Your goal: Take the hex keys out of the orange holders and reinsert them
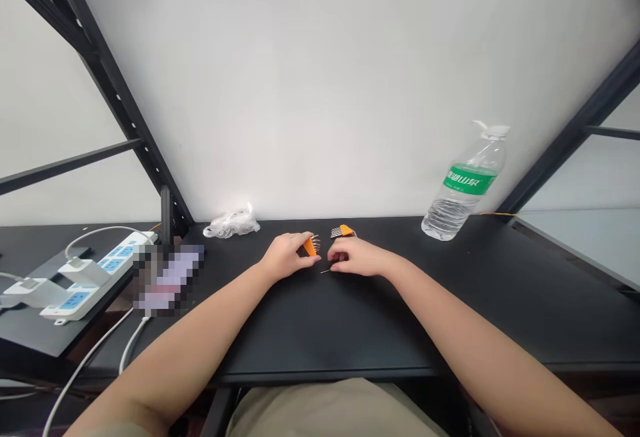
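My left hand [290, 255] is closed on a small orange holder [310, 246], from which several thin metal prongs stick out to the right. Between the pinched fingers of my right hand [357, 256] is a thin metal rod [325, 271], its tip pointing left, low over the table. Just behind that hand is a second orange piece with dark and silver prongs [343, 231]; whether the hand touches it I cannot tell. A small gap separates the two hands. The exact kind of these small parts is too small to make out.
Both forearms lie over a black table [330, 330]. Crumpled clear plastic [233, 222] is by the wall. A large water bottle [463, 183] stands back right. At left are a white power strip [100, 277], cables and a blurred-out phone-like object [173, 280]. Black metal frames [120, 100] flank the table.
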A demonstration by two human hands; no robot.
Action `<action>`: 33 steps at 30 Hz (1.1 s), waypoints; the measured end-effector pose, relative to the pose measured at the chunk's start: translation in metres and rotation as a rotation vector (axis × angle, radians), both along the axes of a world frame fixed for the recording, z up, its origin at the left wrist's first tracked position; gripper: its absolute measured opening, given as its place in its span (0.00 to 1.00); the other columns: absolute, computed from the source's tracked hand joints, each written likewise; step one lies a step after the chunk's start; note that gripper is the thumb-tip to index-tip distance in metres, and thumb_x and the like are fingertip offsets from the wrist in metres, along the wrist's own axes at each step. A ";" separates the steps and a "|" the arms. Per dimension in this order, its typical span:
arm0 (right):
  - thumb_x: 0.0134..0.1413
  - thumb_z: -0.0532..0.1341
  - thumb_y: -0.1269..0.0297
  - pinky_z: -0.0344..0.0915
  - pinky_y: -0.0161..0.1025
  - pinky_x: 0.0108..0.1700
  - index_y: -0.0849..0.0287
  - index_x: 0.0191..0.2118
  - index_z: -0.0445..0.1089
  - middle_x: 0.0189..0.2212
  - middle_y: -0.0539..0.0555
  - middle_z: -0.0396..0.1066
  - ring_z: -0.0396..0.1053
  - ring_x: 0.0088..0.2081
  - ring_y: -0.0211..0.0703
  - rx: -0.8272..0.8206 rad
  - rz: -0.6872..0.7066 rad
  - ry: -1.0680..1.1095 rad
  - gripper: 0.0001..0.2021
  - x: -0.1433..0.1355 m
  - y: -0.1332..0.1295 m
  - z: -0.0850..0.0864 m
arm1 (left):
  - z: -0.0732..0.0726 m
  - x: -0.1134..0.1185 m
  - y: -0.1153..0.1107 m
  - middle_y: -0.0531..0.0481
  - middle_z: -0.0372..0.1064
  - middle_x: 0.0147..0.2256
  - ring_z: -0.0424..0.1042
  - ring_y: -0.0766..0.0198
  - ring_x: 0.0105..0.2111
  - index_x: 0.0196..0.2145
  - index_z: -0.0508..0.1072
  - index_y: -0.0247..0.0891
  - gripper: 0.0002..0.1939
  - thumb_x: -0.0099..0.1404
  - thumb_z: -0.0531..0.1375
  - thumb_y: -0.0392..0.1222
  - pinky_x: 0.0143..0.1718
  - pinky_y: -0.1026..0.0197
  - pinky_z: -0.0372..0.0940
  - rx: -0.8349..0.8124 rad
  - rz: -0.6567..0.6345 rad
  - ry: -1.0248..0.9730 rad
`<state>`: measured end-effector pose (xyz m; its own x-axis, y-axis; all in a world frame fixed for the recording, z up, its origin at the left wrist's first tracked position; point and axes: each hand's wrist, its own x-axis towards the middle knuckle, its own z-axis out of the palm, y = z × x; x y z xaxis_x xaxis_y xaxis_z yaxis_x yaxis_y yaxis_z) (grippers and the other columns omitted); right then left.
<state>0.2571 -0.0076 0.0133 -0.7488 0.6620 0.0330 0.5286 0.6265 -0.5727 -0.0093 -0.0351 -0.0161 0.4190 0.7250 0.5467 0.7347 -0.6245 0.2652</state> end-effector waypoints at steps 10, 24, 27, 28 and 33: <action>0.52 0.62 0.73 0.54 0.39 0.31 0.57 0.30 0.70 0.33 0.55 0.72 0.67 0.31 0.43 0.358 -0.030 -0.314 0.04 -0.018 -0.023 -0.002 | 0.000 -0.003 0.003 0.48 0.76 0.44 0.76 0.57 0.41 0.59 0.69 0.44 0.28 0.65 0.66 0.54 0.45 0.57 0.70 -0.019 -0.021 -0.025; 0.59 0.59 0.71 0.55 0.37 0.33 0.56 0.32 0.64 0.31 0.50 0.71 0.64 0.31 0.39 0.302 -0.086 -0.046 0.05 -0.016 -0.022 0.010 | -0.002 -0.002 0.003 0.49 0.77 0.42 0.77 0.58 0.39 0.59 0.70 0.44 0.30 0.64 0.66 0.58 0.43 0.57 0.70 -0.051 -0.017 0.000; 0.60 0.58 0.71 0.55 0.37 0.33 0.56 0.32 0.64 0.31 0.50 0.71 0.64 0.31 0.39 0.310 -0.056 -0.026 0.05 -0.019 -0.023 0.010 | -0.002 -0.003 0.003 0.48 0.77 0.43 0.76 0.58 0.38 0.59 0.70 0.44 0.30 0.64 0.66 0.58 0.43 0.57 0.70 -0.043 -0.020 0.008; 0.61 0.58 0.71 0.55 0.37 0.34 0.57 0.32 0.65 0.31 0.50 0.70 0.64 0.32 0.40 0.318 -0.047 -0.026 0.06 -0.019 -0.024 0.010 | -0.003 -0.003 0.003 0.48 0.77 0.43 0.76 0.58 0.38 0.59 0.70 0.44 0.30 0.64 0.66 0.58 0.43 0.57 0.70 -0.038 -0.018 0.013; 0.67 0.55 0.69 0.56 0.39 0.37 0.57 0.34 0.68 0.34 0.53 0.70 0.64 0.34 0.42 0.391 -0.018 -0.074 0.09 -0.017 -0.025 0.013 | -0.003 -0.003 0.003 0.48 0.77 0.42 0.76 0.57 0.38 0.59 0.70 0.43 0.30 0.64 0.66 0.58 0.44 0.56 0.69 -0.015 -0.021 0.070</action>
